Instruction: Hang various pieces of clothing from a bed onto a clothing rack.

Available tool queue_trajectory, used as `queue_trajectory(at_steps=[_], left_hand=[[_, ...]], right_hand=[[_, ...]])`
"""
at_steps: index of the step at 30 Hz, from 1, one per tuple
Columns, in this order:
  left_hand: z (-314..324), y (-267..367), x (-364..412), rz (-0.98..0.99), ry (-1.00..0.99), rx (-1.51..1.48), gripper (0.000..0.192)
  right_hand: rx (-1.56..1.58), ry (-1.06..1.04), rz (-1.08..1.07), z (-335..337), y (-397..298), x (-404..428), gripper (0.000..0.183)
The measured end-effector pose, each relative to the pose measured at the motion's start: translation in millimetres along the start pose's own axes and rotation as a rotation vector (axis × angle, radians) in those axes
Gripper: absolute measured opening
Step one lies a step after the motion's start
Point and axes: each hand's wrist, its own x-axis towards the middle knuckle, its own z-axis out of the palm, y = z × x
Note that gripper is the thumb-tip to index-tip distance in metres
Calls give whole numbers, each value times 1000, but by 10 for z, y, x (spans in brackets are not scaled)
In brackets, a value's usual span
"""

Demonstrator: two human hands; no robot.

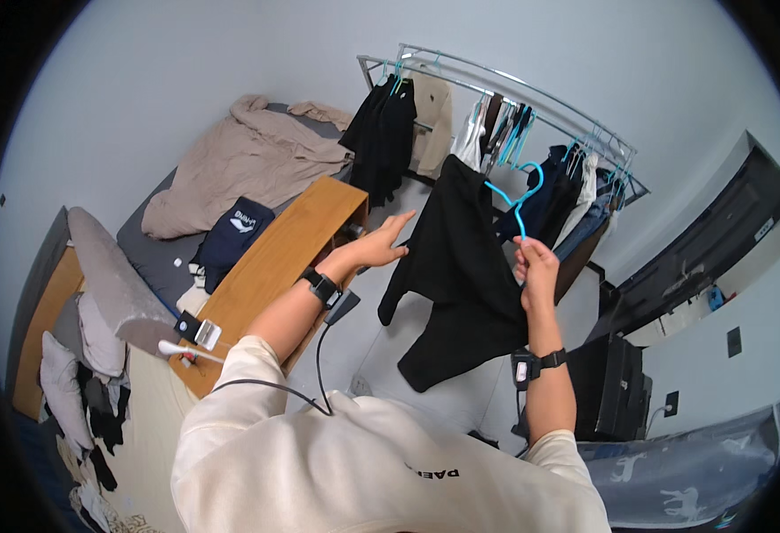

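Observation:
My right hand (537, 270) grips one end of a light-blue clothes hanger (516, 203), whose hook points up and to the right. A black garment (460, 280) hangs from the hanger in front of me, its other shoulder draped over the far arm. Two long parts of the cloth dangle toward the floor; whether they are sleeves or legs I cannot tell. To the left of the garment, my left hand (382, 243) is raised with its fingers spread and holds nothing. Its fingertips come close to the black cloth's edge.
A metal clothes rack (516, 83) with several hung garments stands along the far wall. At left are a wooden cabinet (276, 256) and a bed with a beige quilt (243, 163) and a navy garment (236, 230). Black boxes (606, 386) stand at right. Cables run from my wrist devices.

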Motion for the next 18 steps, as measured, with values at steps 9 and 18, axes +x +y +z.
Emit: queue_trajectory(at_steps=[9,18], left_hand=[[-586,-739,806,114,57,-41,78],[-851,-1163,1336,120,89,-66,74]], right_hand=[[142,-45,-23,801,13,966,18],[242,-80,-48,1272,157,2052,15]])
